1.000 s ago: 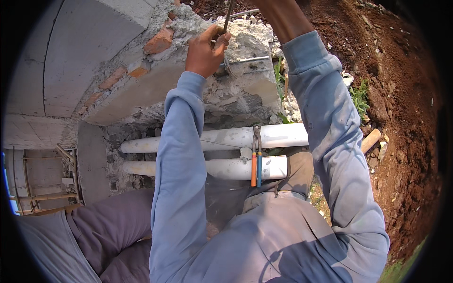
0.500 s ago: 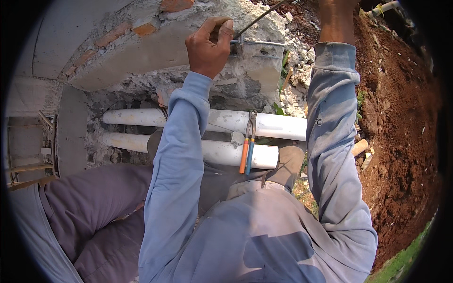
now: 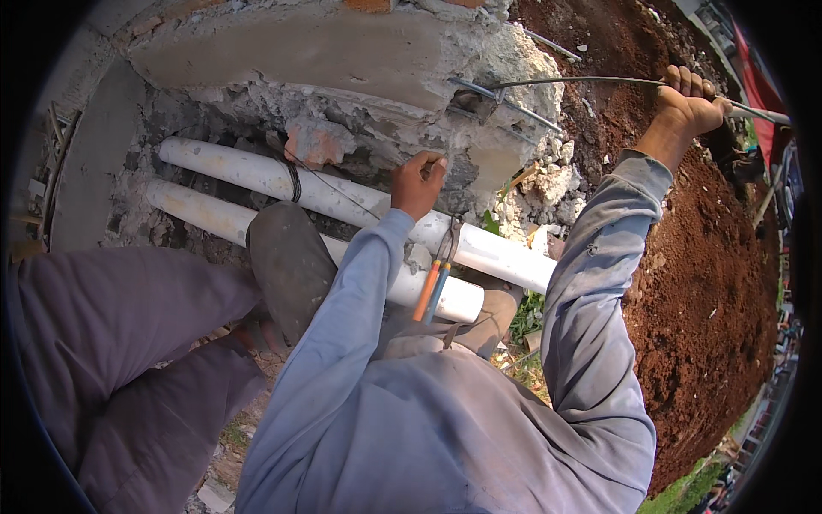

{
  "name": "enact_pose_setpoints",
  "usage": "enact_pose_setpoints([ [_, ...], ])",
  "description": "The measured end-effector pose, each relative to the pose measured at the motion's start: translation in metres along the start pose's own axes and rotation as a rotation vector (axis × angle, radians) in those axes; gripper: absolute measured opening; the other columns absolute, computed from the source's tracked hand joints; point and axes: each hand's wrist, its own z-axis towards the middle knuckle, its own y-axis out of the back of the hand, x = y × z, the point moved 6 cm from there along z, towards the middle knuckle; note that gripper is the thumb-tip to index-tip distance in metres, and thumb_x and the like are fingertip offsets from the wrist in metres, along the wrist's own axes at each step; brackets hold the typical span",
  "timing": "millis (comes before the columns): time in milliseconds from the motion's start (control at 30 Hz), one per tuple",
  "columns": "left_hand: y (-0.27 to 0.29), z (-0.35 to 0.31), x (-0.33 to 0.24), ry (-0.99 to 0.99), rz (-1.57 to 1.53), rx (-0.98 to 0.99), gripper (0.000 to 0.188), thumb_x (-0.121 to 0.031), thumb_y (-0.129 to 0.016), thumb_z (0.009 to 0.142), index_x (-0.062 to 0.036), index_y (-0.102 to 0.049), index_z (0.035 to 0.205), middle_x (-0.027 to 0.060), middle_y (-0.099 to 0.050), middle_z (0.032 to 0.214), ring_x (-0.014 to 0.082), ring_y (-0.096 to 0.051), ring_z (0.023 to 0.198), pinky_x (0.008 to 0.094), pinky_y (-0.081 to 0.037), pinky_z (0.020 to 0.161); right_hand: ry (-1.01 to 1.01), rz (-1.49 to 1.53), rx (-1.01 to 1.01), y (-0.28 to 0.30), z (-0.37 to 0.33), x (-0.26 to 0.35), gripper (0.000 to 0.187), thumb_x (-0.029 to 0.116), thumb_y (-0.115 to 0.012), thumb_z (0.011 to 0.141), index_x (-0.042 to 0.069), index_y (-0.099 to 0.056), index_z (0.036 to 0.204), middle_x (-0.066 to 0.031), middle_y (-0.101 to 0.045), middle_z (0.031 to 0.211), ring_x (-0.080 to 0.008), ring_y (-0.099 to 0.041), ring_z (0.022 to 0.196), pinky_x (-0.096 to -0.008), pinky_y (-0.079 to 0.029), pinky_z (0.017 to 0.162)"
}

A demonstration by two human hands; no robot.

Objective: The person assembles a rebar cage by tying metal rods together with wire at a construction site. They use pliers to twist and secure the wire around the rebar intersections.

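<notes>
My right hand (image 3: 687, 101) is out at the upper right, its fingers wrapped round a thin dark steel rod (image 3: 591, 80). The rod bows leftward from the fist to the broken end of a concrete beam (image 3: 300, 64), where bare steel bars (image 3: 522, 110) stick out. Just above the upper white pipe (image 3: 342, 195), my left hand (image 3: 417, 185) is closed with curled fingers; what it holds, if anything, is hidden. Below it, pincers (image 3: 434, 278) with one orange and one blue handle hang across the gap between that pipe and the lower white pipe (image 3: 201, 212).
Another person's legs in purple trousers (image 3: 128, 308) take up the left side. Dark wire (image 3: 295, 182) is wound round the upper pipe. Broken rubble (image 3: 548, 193) lies under the beam's end, and a slope of red soil (image 3: 702, 325) spreads along the right.
My left hand has dropped from beside the protruding bars toward the upper pipe. My right hand has swung out to the right, and the rod now runs sideways in a bow. The view has shifted.
</notes>
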Motion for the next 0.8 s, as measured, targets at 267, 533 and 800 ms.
enact_pose_setpoints([
  [267,-0.019,0.028,-0.005,0.148,-0.215,-0.03,0.025,-0.018,-0.06,0.092,-0.0013,-0.063,0.11,0.0078,-0.069,0.091,0.015,-0.068,0.073,0.0269,-0.054,0.061,0.051,0.069,-0.032,-0.022,-0.014,0.006,0.058,0.062,-0.035,0.092,0.015,-0.037,0.059,0.0014,-0.022,0.05,-0.0144,-0.02,0.045,-0.0279,-0.021,0.043],
  [533,-0.034,0.022,0.0,0.218,-0.243,-0.024,0.025,-0.019,-0.06,0.093,-0.0029,-0.061,0.113,0.0084,-0.068,0.094,0.0154,-0.068,0.073,0.027,-0.054,0.059,-0.044,0.166,-0.108,0.018,0.012,-0.01,0.064,0.066,-0.025,0.096,0.015,-0.033,0.056,0.003,-0.019,0.047,-0.0131,-0.013,0.042,-0.0283,-0.017,0.042],
  [800,-0.026,0.023,0.02,0.182,-0.25,-0.034,0.023,-0.019,-0.059,0.094,-0.004,-0.061,0.112,0.0081,-0.068,0.094,0.0163,-0.069,0.075,0.0275,-0.054,0.058,-0.119,0.121,0.041,0.007,0.074,-0.004,0.053,0.052,-0.028,0.095,0.013,-0.037,0.06,0.0018,-0.022,0.046,-0.0137,-0.018,0.04,-0.0293,-0.021,0.042],
])
